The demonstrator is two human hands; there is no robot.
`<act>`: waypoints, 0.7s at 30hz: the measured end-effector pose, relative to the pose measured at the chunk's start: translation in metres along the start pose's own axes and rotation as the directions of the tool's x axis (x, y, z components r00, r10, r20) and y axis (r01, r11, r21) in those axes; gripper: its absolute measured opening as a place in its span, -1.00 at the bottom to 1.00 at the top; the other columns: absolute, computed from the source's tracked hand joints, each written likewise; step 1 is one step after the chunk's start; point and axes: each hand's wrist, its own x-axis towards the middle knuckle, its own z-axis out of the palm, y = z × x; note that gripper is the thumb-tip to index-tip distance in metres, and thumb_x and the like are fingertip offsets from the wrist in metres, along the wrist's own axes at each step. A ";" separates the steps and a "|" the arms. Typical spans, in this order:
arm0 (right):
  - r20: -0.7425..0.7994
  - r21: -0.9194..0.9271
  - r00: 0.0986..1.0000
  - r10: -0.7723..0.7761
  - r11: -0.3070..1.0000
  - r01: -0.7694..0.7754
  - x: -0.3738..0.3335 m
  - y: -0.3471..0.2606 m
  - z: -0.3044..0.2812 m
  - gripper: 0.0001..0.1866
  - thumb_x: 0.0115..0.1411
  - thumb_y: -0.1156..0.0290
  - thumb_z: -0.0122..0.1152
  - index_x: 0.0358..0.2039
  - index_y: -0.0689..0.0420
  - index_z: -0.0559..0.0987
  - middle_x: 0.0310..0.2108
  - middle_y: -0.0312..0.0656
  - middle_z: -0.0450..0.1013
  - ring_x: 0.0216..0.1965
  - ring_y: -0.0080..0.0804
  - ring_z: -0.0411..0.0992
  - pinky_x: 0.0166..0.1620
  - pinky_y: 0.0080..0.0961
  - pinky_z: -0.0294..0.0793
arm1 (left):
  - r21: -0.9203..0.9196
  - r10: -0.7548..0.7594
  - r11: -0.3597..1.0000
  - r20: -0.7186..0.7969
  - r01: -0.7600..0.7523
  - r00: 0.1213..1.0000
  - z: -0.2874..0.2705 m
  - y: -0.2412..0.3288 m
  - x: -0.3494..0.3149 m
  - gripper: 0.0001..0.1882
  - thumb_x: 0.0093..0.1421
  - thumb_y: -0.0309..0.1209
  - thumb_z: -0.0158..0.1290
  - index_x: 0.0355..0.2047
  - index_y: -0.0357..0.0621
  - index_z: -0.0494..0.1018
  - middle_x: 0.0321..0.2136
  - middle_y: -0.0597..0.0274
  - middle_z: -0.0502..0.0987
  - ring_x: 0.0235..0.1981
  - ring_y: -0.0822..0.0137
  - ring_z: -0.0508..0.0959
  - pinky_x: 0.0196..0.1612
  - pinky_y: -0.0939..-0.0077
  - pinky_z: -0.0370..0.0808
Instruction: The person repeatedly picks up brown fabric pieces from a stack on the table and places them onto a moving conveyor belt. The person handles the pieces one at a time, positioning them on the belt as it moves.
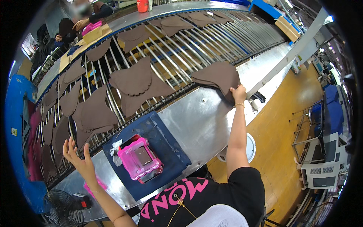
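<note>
My right hand (238, 94) is closed on the near right edge of a stack of dark brown cut fabric pieces (217, 75). The stack straddles the rollers and the metal table edge. Its lower layers fan out slightly. Raised over the near left side of the conveyor, my left hand (77, 155) is empty, its fingers apart. Beside it lie brown cut pieces (96, 111) on the rollers. A scalloped brown piece (132, 79) rests on a larger one farther along. Between my arms, a bright pink boxy frame (140, 158) sits on a dark blue mat (174, 142).
The roller conveyor (181, 49) curves across, carrying several brown pieces. A metal post (287, 56) rises at the right. A black fan (63, 207) stands at lower left. Across the conveyor, a person (99, 11) handles a dark piece near a pink box (92, 27).
</note>
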 end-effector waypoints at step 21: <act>0.057 0.990 0.563 -0.824 -0.027 -0.140 -0.201 -0.279 -0.170 -0.55 0.15 0.45 0.24 0.00 0.25 0.29 -0.42 -0.09 0.56 -0.39 -0.55 0.53 -0.37 -0.59 0.48 | -0.507 -0.256 0.784 0.260 0.357 0.931 -0.052 0.029 0.003 -0.79 0.27 -0.38 -0.01 -0.30 -0.33 0.43 -0.66 0.21 0.47 -0.66 0.48 0.47 -0.57 0.65 0.40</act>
